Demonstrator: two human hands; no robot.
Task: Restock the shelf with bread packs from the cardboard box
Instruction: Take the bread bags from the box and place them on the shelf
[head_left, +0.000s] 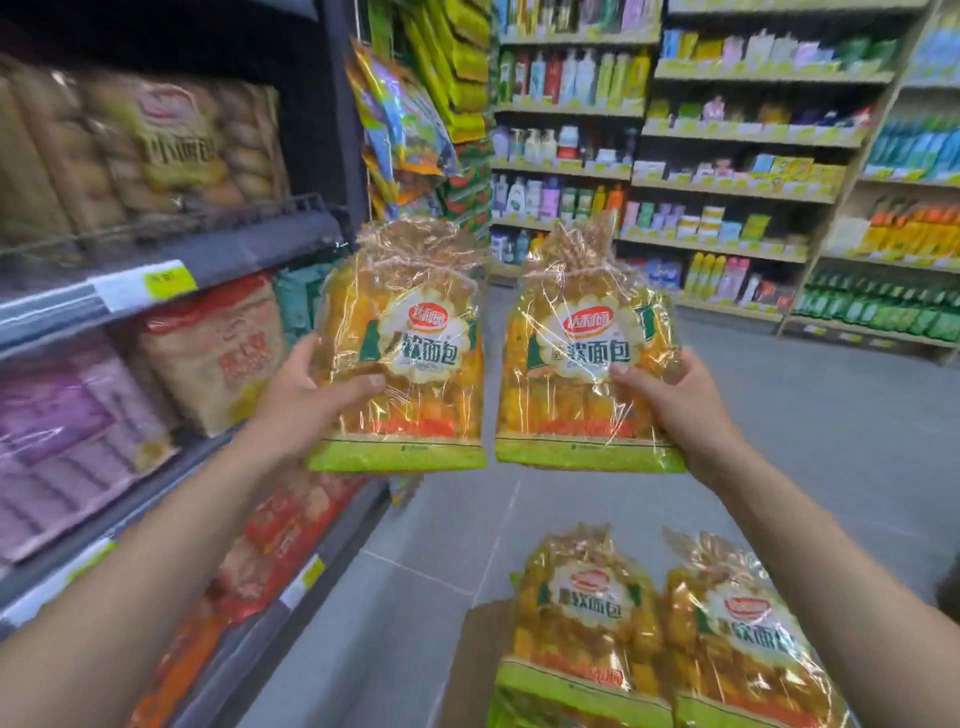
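I hold two yellow-and-green bread packs upright in front of me, side by side. My left hand (306, 395) grips the left bread pack (405, 358) at its lower left edge. My right hand (675, 395) grips the right bread pack (582, 364) at its lower right edge. Both packs are clear bags tied at the top with string. Below, at the bottom of the view, two more of the same packs (587, 618) stand in the cardboard box (475, 670), of which only a brown flap shows. The dark shelf (218, 249) runs along my left.
The left shelf holds bread bags on several levels: tan ones on top, purple and beige in the middle, red and orange lower down. Hanging snack bags (405, 119) fill the shelf end. Across the grey tiled aisle (810, 415) stand shelves of bottles.
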